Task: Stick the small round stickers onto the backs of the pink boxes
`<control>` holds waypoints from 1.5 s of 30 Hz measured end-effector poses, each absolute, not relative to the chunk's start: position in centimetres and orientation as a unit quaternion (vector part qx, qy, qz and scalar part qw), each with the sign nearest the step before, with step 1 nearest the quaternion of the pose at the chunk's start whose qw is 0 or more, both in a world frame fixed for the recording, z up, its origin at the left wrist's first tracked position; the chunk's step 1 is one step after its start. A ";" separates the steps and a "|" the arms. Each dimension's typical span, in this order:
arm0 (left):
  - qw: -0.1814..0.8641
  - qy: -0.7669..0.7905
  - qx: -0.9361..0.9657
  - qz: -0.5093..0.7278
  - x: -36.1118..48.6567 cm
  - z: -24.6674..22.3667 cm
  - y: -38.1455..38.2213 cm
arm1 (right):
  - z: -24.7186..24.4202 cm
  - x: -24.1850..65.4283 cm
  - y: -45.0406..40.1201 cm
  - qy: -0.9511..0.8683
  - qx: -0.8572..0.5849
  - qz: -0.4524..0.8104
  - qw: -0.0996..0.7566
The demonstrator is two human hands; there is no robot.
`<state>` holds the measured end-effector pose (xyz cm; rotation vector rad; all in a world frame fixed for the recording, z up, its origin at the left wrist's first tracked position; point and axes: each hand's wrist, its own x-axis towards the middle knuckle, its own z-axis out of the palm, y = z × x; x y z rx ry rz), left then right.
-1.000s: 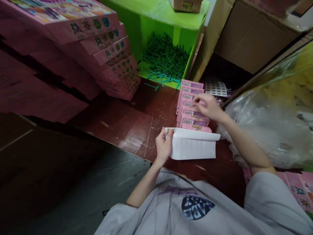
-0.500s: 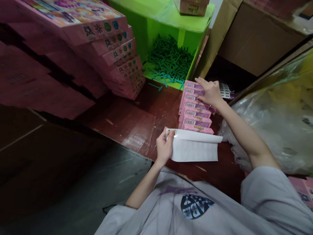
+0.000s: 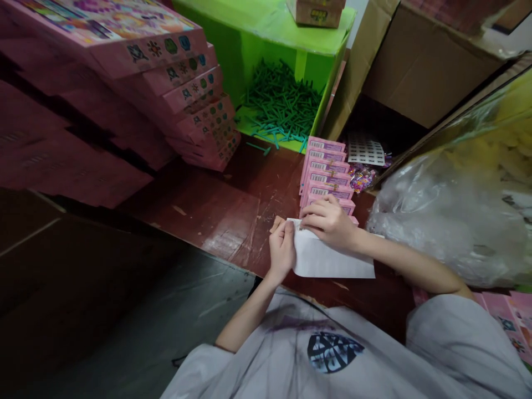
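My left hand [image 3: 282,249] is closed on the left end of a white sticker sheet [image 3: 332,260], thumb on top near its upper corner. My right hand [image 3: 330,221] lies over the sheet's upper edge, fingers bent and close together. Their tips are at a small printed sticker [image 3: 301,228] beside my left thumb; whether they grip it is hidden. Just beyond the sheet, several pink boxes [image 3: 328,178] with barcode labels stand in an overlapping row on the brown table [image 3: 224,205]. My right hand and the sheet partly cover the nearest boxes.
Stacked pink boxes [image 3: 166,94] rise at the left. A green bin [image 3: 326,61] holds many green sticks [image 3: 282,102], and one stick [image 3: 258,148] lies outside. Right of the row are a sheet of labels [image 3: 366,149], small colourful packets [image 3: 362,177] and a large clear plastic bag [image 3: 453,221].
My right hand has come from the far end of the pink box row back to the sticker sheet's upper left edge. My left hand still holds the sheet. The view has shifted slightly.
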<state>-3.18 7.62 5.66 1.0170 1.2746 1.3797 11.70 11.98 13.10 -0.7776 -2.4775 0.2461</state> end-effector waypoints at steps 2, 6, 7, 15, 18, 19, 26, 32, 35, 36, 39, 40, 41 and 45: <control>0.478 0.529 0.407 0.571 -3.2 5.5 7.9 | 13.8 12.2 12.9 -0.910 -0.293 0.093 0.279; 0.479 0.533 0.383 0.583 -3.6 5.1 8.3 | 16.0 15.0 20.1 -0.850 -0.428 0.050 0.303; 0.482 0.531 0.380 0.584 -3.7 5.0 8.3 | 16.4 15.9 22.5 -0.832 -0.474 0.019 0.289; 0.486 0.551 0.368 0.569 -5.0 4.8 8.0 | 15.2 19.3 34.0 -0.831 -0.543 -0.025 0.121; 0.489 0.550 0.368 0.569 -5.2 5.0 8.0 | 14.6 18.5 33.5 -0.824 -0.552 -0.059 0.114; 0.486 0.550 0.372 0.568 -5.2 5.0 8.0 | 14.7 18.0 32.7 -0.818 -0.554 -0.077 0.132; 0.470 0.520 0.411 0.583 -4.5 5.1 7.6 | 15.8 10.9 18.4 -0.913 -0.368 0.050 0.171; 0.473 0.510 0.404 0.594 -3.9 5.5 7.1 | 13.8 9.9 12.4 -0.934 -0.282 0.111 0.188; 0.459 0.538 0.399 0.584 -3.8 5.7 7.0 | 12.9 10.5 11.9 -0.938 -0.263 0.039 0.220; 0.458 0.544 0.404 0.576 -3.8 5.7 7.0 | 12.7 10.5 11.5 -0.938 -0.262 0.008 0.228; 0.470 0.543 0.411 0.561 -3.9 5.6 7.0 | 12.3 10.0 9.3 -0.926 -0.281 -0.075 0.243; 0.474 0.544 0.406 0.560 -3.9 5.6 7.0 | 12.4 9.8 8.7 -0.924 -0.279 -0.078 0.249; 0.476 0.548 0.399 0.560 -4.1 5.4 7.1 | 12.8 9.7 8.4 -0.925 -0.274 -0.058 0.258; 0.446 0.603 0.339 0.568 -6.3 4.1 7.9 | 16.0 11.2 13.1 -0.889 -0.330 0.064 0.312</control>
